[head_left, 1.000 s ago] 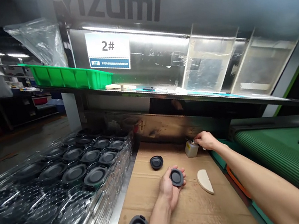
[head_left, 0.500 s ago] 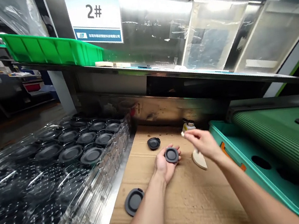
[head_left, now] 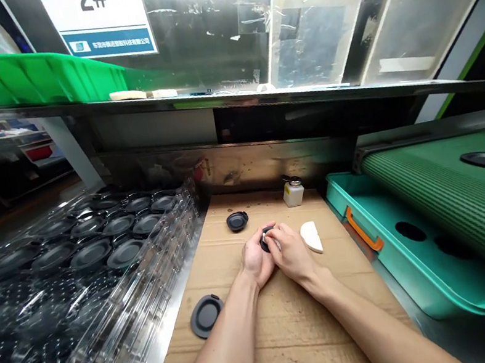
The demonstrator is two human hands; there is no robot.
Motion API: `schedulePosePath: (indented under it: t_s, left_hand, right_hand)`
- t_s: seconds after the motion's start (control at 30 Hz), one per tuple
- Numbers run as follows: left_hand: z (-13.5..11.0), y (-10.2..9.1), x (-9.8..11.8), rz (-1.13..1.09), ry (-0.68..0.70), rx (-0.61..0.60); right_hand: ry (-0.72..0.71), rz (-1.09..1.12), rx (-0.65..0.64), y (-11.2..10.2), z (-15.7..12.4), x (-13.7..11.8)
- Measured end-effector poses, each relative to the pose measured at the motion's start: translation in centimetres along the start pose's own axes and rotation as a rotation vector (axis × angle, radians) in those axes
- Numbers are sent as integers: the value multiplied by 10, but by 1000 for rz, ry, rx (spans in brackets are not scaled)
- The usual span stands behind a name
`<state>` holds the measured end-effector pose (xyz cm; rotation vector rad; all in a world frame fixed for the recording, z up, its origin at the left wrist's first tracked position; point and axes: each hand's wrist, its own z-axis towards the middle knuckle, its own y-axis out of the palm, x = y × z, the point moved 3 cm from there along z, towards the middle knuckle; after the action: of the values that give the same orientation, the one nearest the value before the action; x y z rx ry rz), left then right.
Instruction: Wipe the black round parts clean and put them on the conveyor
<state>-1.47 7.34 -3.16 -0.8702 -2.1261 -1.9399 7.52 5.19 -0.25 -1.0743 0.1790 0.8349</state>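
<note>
Our bare left hand [head_left: 256, 259] and bare right hand [head_left: 291, 254] show plain skin over the palms and fingers, with nothing worn on them. Our long, bare left forearm [head_left: 220, 351] and long, bare right forearm [head_left: 372, 330] are smooth and slender, narrowing toward the wrists and widening toward the bottom edge of the view, where the frame cuts them off.

A teal tray [head_left: 380, 270] sits just beside a green conveyor belt [head_left: 434, 204].
</note>
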Motion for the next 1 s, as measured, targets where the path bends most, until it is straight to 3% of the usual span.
schedulePosePath:
  t_s: [0.13, 0.27, 0.43, 0.6, 0.77, 1.0]
  left_hand:
    - [-1, 1, -2, 42, -28, 0]
    - [-2, 3, -5, 61, -38, -9]
    - [-3, 3, -6, 98, -65, -13]
    - [-3, 5, -8, 66, -66, -54]
    - [-3, 3, -8, 115, -129, -33]
    - [-4, 5, -6, 13, -68, -79]
  right_hand:
    - [-88, 27, -73, -1, -7, 1]
    - [-64, 19, -4, -6, -6, 4]
    - [-95, -40, -62, -3, -5, 6]
    - [-27, -106, 20, -4, -5, 6]
    - [-77, -135, 6, 1, -10, -5]
    - [-121, -176, 75, -3, -3, -1]
